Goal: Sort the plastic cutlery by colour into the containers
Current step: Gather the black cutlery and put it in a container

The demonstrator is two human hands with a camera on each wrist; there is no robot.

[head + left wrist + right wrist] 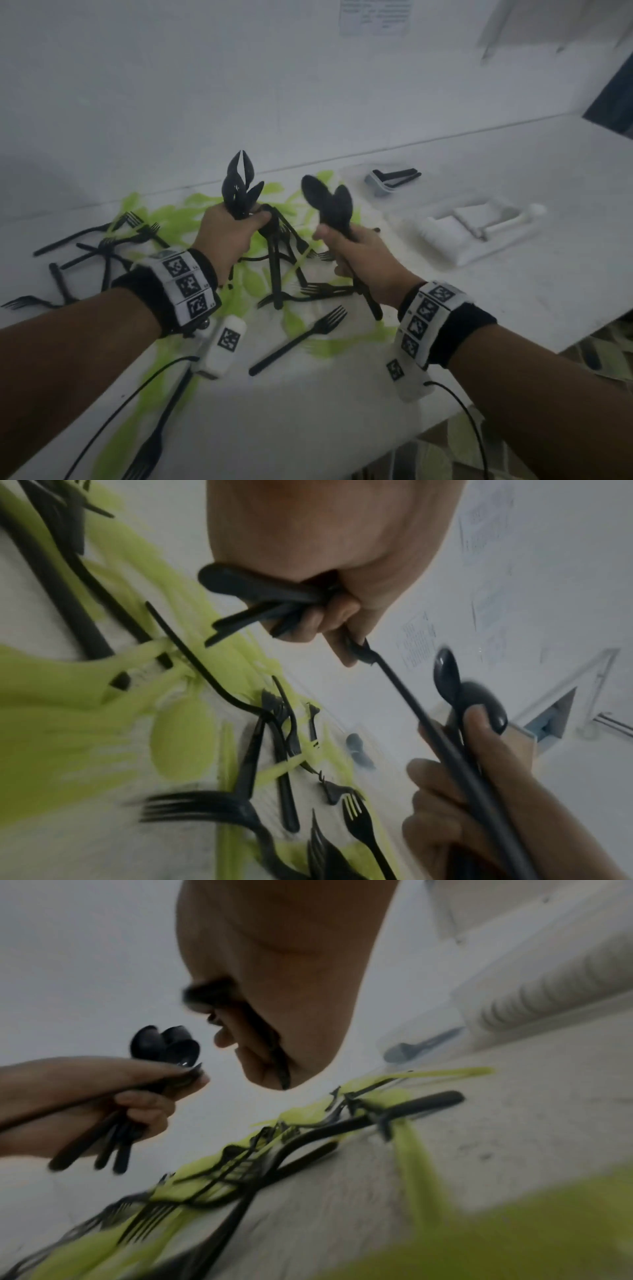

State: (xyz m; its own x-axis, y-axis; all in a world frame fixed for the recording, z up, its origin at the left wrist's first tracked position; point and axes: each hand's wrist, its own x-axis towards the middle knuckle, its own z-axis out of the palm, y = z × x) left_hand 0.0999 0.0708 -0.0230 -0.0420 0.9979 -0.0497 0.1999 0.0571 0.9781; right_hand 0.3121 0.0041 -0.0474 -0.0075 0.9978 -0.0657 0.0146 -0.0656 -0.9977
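Gripping, left hand: fingers curled round a bunch of black spoons, bowls fanned above the fist; handles hidden in the palm.
Right hand: fingers wrapped round more black spoons; count unclear.
Below the fingers: black forks and green cutlery tangled and blurred on the table.
Beyond the right fingertips: clear container holding black pieces, types indistinct.

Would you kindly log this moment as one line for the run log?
left hand: grips black spoons | right hand: grips black spoons | table: green cutlery, black forks unsorted
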